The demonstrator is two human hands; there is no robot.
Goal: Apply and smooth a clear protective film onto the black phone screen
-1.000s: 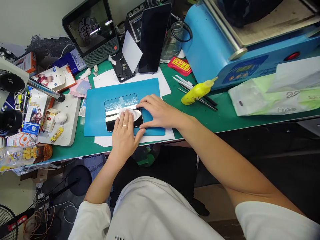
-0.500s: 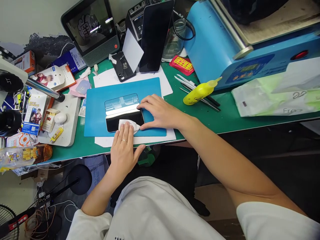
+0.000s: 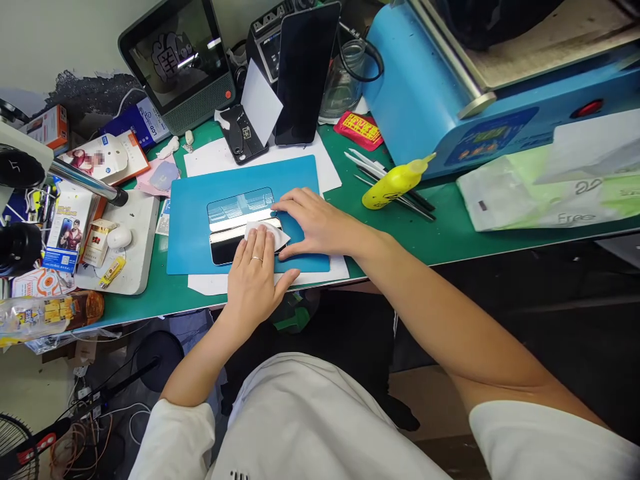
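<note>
A phone (image 3: 239, 215) with a glossy, reflecting screen lies face up on a blue mat (image 3: 188, 223). My left hand (image 3: 254, 275), with a ring on one finger, presses a folded white wipe (image 3: 280, 239) against the lower right of the screen. Its fingers are straight and held together over the wipe, and the thumb stands apart. My right hand (image 3: 320, 225) grips the phone's right end between thumb and fingertips. Part of that end is hidden by the wipe and my fingers.
A yellow squeeze bottle (image 3: 395, 185) lies over several thin tools to the right. Behind the mat stand a dark upright phone or tablet (image 3: 306, 73) and a display (image 3: 175, 63). A blue machine (image 3: 415, 93) fills the back right. Small boxes (image 3: 70, 227) crowd the left.
My left hand has slid the wipe right and slightly away from me across the screen. The right hand keeps its hold at the phone's end. The whole view has shifted slightly.
</note>
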